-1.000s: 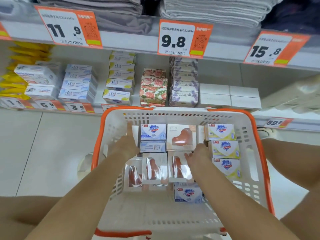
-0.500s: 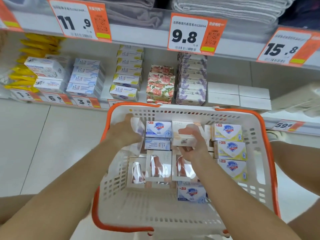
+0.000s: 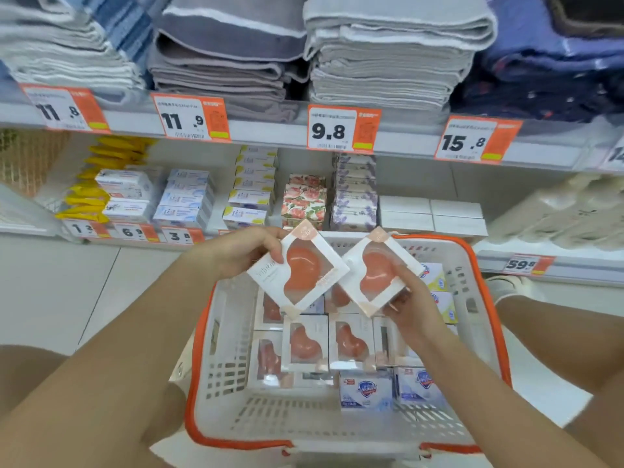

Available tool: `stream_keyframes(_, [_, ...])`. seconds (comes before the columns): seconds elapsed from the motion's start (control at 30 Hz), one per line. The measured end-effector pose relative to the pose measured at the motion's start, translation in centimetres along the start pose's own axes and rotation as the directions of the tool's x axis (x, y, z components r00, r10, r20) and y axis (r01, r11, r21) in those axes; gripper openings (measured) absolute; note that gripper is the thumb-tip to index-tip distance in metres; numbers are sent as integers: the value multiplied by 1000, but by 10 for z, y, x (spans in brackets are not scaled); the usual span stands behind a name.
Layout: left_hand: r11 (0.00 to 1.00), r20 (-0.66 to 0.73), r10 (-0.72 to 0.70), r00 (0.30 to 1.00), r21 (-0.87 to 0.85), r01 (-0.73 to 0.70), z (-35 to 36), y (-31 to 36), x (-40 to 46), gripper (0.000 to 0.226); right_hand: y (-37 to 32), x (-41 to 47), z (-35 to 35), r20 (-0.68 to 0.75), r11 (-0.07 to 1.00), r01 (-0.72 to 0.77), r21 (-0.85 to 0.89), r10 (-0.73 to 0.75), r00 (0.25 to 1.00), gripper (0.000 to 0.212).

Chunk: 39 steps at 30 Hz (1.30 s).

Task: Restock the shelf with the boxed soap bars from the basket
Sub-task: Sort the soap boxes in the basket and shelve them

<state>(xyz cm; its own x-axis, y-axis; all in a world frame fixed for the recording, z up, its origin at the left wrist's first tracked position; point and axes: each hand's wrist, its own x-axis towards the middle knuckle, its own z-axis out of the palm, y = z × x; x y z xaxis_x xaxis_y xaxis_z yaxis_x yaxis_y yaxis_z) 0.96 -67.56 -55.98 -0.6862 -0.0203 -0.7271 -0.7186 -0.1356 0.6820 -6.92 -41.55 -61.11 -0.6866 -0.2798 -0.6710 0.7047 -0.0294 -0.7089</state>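
A white basket (image 3: 229, 352) with an orange rim sits on the floor below me. Several boxed soaps lie in it: white window boxes with pink heart soap (image 3: 305, 344) and blue shield-logo boxes (image 3: 366, 390). My left hand (image 3: 236, 251) grips one pink heart soap box (image 3: 299, 270) above the basket. My right hand (image 3: 410, 305) grips a second pink heart soap box (image 3: 376, 270) beside it. Both boxes are tilted and nearly touch. The soap shelf (image 3: 432, 214) lies just beyond, with stacked soap boxes.
Folded towels (image 3: 388, 59) fill the upper shelf behind orange price tags (image 3: 341, 130). Floral boxes (image 3: 304, 201), lavender boxes (image 3: 354, 197) and plain white boxes (image 3: 405, 211) stand on the soap shelf. My knees flank the basket. Pale floor tiles (image 3: 84, 292) spread to the left.
Both hands have risen out of the basket, each lifting a pink heart soap box toward the shelf. The view has tilted up, showing the towels.
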Motion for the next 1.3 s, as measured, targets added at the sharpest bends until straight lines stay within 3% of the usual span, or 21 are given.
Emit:
stream_keyframes(0.17, [999, 30, 32, 999, -5, -32, 14, 17, -4, 53, -29, -16, -29, -57, 982, 140, -129, -148, 987, 29])
stream_keyframes(0.27, [999, 48, 36, 998, 24, -37, 22, 22, -2, 57, -46, -21, -46, -77, 975, 151, -163, -165, 983, 26])
stream_keyframes(0.37, [996, 81, 22, 996, 80, -28, 32, 28, 3, 58, -58, -21, -68, -102, 982, 70, -177, -90, 991, 27])
stream_keyframes(0.53, [992, 107, -17, 994, 125, 3, 58, 38, 13, 31, -79, -23, -109, -123, 988, -113, -101, 101, 987, 15])
stream_keyframes(0.6, [991, 108, -42, 993, 133, 28, 65, 42, 18, 42, -89, -24, -123, -71, 987, -148, -63, 144, 987, 23])
stream_keyframes(0.7, [985, 101, -40, 994, 174, 21, 74, 49, 28, 88, -98, -21, -140, -1, 994, -91, -57, 91, 996, 42])
stream_keyframes(0.73, [983, 106, -22, 994, 183, 3, 77, 52, 31, 94, -100, -20, -145, 3, 996, -65, -55, 65, 998, 43])
stream_keyframes(0.9, [985, 206, 52, 977, 152, -84, 96, 69, 39, 80, -108, -9, -171, 94, 997, -7, -76, 14, 995, 67])
stream_keyframes(1.1, [994, 320, 107, 941, -33, -101, 134, 85, 47, 66, -112, -8, -167, 234, 964, 36, -264, 28, 972, 58])
stream_keyframes(1.3, [993, 409, 118, 905, -30, -116, 160, 79, 46, 42, -113, -15, -146, 340, 954, -40, -297, 145, 929, 34])
